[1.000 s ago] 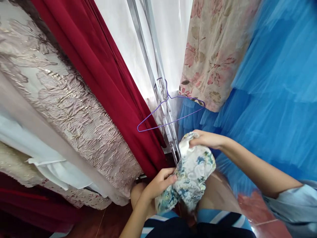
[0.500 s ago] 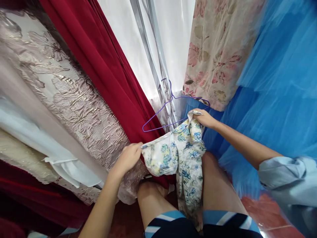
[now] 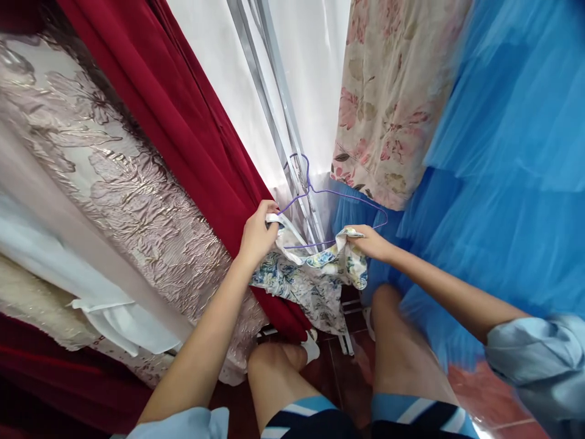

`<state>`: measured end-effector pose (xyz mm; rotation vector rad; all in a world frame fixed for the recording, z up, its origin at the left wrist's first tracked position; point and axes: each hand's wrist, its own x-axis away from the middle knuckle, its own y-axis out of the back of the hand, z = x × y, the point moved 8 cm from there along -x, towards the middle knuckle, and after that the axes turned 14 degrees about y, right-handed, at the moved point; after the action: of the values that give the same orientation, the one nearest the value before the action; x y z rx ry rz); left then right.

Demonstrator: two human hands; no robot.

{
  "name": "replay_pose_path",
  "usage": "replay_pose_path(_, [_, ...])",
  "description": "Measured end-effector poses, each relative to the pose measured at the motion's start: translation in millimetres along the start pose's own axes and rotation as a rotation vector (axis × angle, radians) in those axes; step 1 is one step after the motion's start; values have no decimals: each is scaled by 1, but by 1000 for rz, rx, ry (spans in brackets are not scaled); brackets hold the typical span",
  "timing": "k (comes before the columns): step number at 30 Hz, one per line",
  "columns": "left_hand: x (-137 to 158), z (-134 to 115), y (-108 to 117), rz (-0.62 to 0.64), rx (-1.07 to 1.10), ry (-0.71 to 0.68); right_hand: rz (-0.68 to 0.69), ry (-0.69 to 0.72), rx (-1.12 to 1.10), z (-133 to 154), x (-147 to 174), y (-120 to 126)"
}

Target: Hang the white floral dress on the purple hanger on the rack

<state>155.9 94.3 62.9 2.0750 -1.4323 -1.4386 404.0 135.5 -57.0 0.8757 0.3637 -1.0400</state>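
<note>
A white garment with a blue and yellow floral print [image 3: 315, 289] hangs between my two hands, its kind not clear from here. My left hand [image 3: 260, 235] pinches its upper edge close to the left end of a purple wire hanger [image 3: 336, 192]. Farther right, my right hand [image 3: 365, 241] is closed on the other side of that edge, just below the hanger's right end. The hanger's left arm runs behind the cloth's opening, and its hook sits at the metal rack bars [image 3: 274, 103]. Whether the hanger is inside the garment is hard to tell at the left.
A dark red drape [image 3: 183, 140] and a pink embossed fabric [image 3: 132, 177] hang at the left. On the right are a pink floral cloth [image 3: 388, 116] and blue tulle [image 3: 512, 183]. White cloth [image 3: 315, 67] hangs behind the rack bars. Reddish tiles [image 3: 333, 372] form the floor.
My left hand has moved up and right to the hanger's left end, bringing the garment's edge with it. My right hand has dropped slightly. The garment's lower part has swung forward, away from my legs.
</note>
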Motion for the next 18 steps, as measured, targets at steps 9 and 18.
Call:
replay_pose_path(9, [12,18,-5,-150,87,58,-572,87,439,22,30,121])
replay_pose_path(18, [2,63,15,-247,199,299,-349,-318,-147,-26,15,129])
